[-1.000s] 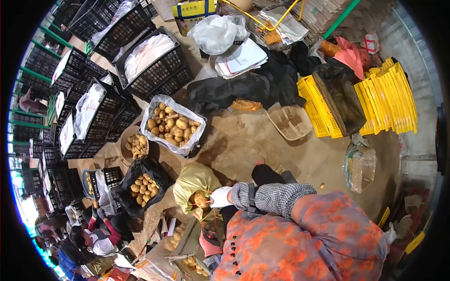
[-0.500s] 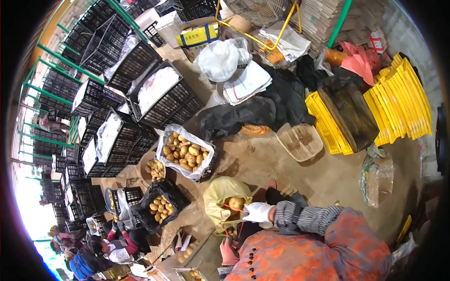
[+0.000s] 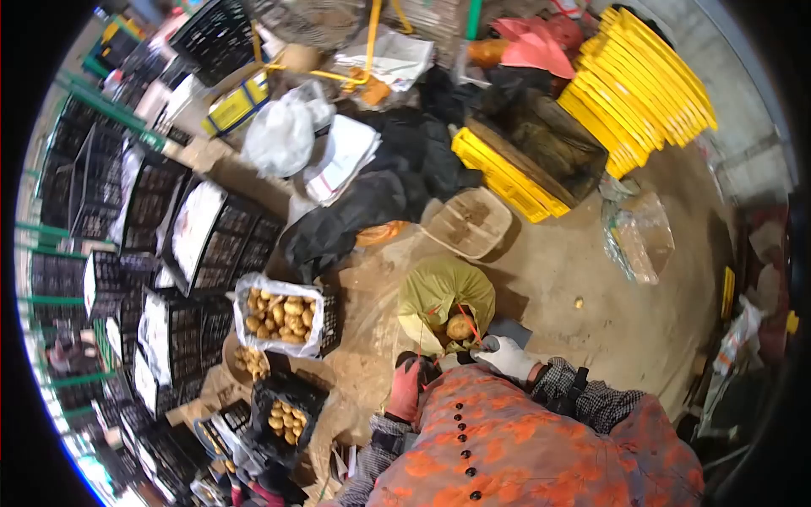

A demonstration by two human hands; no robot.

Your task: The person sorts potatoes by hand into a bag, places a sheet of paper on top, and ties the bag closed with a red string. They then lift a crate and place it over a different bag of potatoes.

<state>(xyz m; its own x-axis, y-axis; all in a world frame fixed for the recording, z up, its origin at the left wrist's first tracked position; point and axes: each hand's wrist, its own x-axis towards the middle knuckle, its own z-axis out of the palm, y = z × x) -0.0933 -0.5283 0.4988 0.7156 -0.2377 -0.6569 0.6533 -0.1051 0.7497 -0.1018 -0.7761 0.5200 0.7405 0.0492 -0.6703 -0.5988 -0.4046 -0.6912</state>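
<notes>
A yellow-green sack (image 3: 439, 291) stands open on the dirt floor right in front of me, with potatoes (image 3: 459, 327) showing in its mouth and a red string across it. My right hand (image 3: 507, 357), in a white glove, grips the near edge of the sack's mouth beside the potatoes. My left hand (image 3: 406, 387), in a red glove, is curled at the sack's lower left edge. My orange flowered garment fills the bottom of the view.
A white-lined crate of potatoes (image 3: 279, 314) and a black crate of potatoes (image 3: 287, 416) sit to the left. Black crates (image 3: 203, 232) line the left side. Ahead lie a beige tray (image 3: 467, 221), yellow crates (image 3: 507, 173) and a clear plastic bag (image 3: 642, 241). A loose potato (image 3: 579, 302) lies on the floor.
The view has swung to the right and down, so the sack now lies straight ahead. My red-gloved left hand has come up to the sack's edge. My right hand stays at its mouth.
</notes>
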